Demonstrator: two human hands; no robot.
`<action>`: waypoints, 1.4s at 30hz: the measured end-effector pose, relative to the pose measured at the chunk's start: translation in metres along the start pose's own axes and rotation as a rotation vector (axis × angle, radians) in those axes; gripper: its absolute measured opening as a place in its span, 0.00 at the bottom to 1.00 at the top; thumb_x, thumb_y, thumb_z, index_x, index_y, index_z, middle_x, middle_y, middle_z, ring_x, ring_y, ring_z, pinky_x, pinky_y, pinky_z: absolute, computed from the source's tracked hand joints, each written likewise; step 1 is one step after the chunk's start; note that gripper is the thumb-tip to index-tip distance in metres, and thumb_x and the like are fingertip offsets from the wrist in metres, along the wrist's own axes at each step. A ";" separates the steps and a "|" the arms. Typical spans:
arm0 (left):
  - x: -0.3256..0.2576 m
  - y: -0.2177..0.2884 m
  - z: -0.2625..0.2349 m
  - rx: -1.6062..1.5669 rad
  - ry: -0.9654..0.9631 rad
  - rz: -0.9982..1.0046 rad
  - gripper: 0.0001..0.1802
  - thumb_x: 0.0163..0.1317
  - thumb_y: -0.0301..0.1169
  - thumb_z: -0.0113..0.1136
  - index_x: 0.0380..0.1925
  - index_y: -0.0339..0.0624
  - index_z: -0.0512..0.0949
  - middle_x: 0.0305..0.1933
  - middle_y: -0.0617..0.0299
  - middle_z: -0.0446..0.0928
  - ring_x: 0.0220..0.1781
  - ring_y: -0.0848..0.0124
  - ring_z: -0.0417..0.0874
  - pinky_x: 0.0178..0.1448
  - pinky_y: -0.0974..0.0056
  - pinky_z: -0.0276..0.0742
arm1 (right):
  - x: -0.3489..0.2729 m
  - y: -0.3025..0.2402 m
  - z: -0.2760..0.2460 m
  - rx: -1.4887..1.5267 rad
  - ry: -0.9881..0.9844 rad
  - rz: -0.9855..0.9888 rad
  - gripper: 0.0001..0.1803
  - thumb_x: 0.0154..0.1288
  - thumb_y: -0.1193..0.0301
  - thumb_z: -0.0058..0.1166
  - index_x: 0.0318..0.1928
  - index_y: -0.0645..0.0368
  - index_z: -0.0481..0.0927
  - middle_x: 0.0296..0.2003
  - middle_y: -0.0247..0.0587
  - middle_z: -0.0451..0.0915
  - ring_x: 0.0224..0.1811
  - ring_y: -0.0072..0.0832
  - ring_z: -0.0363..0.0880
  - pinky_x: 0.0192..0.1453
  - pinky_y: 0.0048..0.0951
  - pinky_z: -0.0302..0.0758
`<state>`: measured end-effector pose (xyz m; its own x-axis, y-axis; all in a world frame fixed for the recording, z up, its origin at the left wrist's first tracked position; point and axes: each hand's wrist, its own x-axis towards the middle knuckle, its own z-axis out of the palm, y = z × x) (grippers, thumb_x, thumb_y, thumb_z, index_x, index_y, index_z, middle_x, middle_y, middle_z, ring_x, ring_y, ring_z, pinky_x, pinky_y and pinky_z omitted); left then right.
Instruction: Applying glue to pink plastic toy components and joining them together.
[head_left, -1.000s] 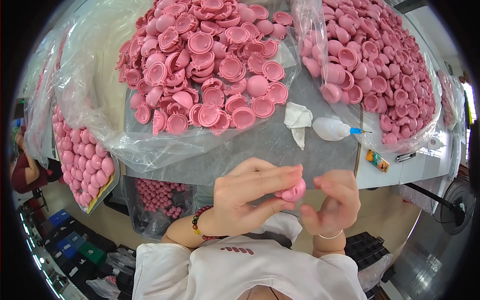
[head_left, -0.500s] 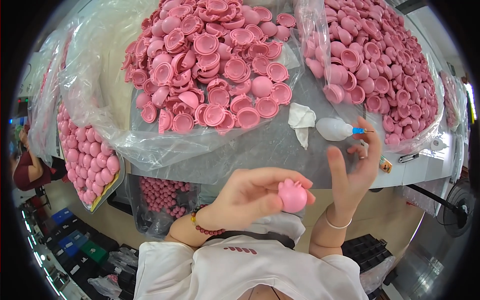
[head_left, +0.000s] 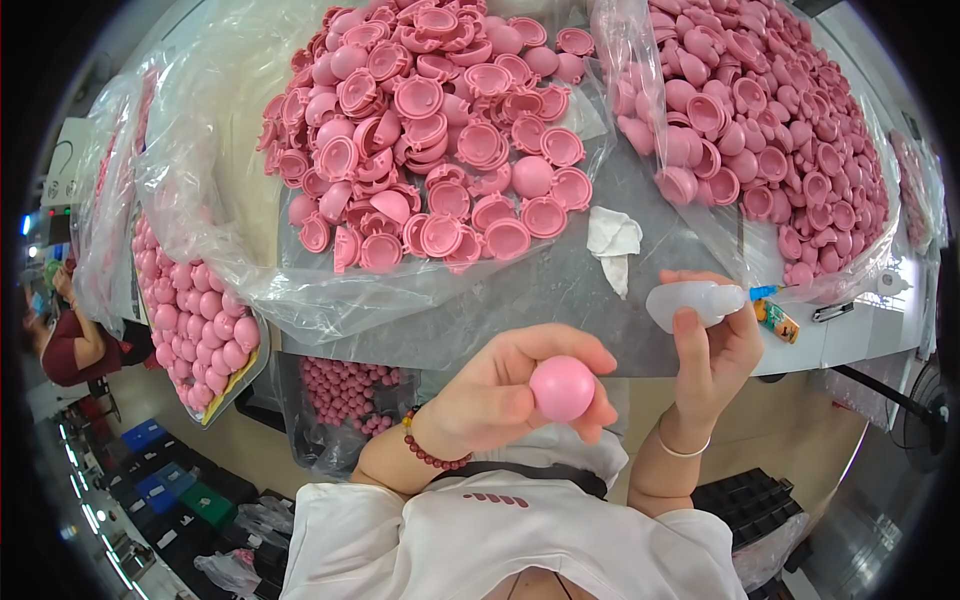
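Firstly, one pink ball (head_left: 561,388), smooth and rounded, right of lower centre, gripped between the thumb and fingers of the left hand (head_left: 485,388). One white bottle (head_left: 688,303), squeeze type with a blue tip (head_left: 763,292), right of centre, held nearly level in the right hand (head_left: 722,352), thumb across its near side, tip toward the right edge. One white cloth (head_left: 613,238), crumpled, on the grey desk (head_left: 540,305), just above and left of the bottle. One heap of pink half-shells (head_left: 430,140), loose, upper centre (many lie hollow side up). A second heap of pink pieces (head_left: 775,140), upper right, beside clear plastic. One batch of pink balls (head_left: 200,325), packed close, left of frame. One small orange-and-green packet (head_left: 777,321), right of the right hand. One black fan (head_left: 920,415), at the right edge, partly lost in shadow.
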<state>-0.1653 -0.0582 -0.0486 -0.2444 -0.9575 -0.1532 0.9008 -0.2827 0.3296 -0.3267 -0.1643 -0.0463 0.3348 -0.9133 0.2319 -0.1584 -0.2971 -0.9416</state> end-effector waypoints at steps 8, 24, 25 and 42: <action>-0.004 0.000 -0.003 0.001 -0.008 0.107 0.26 0.48 0.41 0.67 0.41 0.35 0.71 0.33 0.52 0.75 0.36 0.62 0.76 0.38 0.64 0.71 | 0.002 -0.001 0.009 0.072 0.031 0.037 0.10 0.50 0.78 0.56 0.35 0.67 0.73 0.34 0.44 0.78 0.35 0.24 0.74 0.42 0.22 0.69; -0.134 0.121 -0.035 2.060 1.536 0.984 0.16 0.48 0.24 0.62 0.40 0.36 0.74 0.42 0.58 0.77 0.43 0.65 0.76 0.48 0.66 0.70 | -0.001 0.001 0.006 0.051 -0.004 -0.017 0.12 0.54 0.76 0.53 0.38 0.70 0.72 0.36 0.47 0.76 0.39 0.31 0.76 0.46 0.28 0.70; -0.139 0.124 -0.040 2.071 1.584 0.938 0.16 0.50 0.25 0.60 0.42 0.35 0.74 0.44 0.57 0.76 0.46 0.67 0.75 0.51 0.65 0.69 | -0.001 0.001 0.006 0.058 -0.008 -0.025 0.12 0.54 0.76 0.53 0.37 0.70 0.72 0.36 0.47 0.76 0.39 0.31 0.76 0.46 0.28 0.70; -0.051 0.119 -0.020 2.143 1.201 0.517 0.11 0.43 0.26 0.63 0.30 0.41 0.77 0.29 0.59 0.75 0.34 0.61 0.73 0.38 0.60 0.66 | -0.001 0.003 0.005 0.029 0.001 -0.040 0.12 0.52 0.75 0.55 0.37 0.69 0.72 0.35 0.46 0.76 0.38 0.30 0.75 0.45 0.27 0.70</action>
<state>-0.0387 -0.0422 -0.0207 0.6371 -0.7329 0.2386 -0.7501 -0.5184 0.4107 -0.3229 -0.1626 -0.0511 0.3391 -0.9011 0.2702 -0.1182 -0.3258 -0.9380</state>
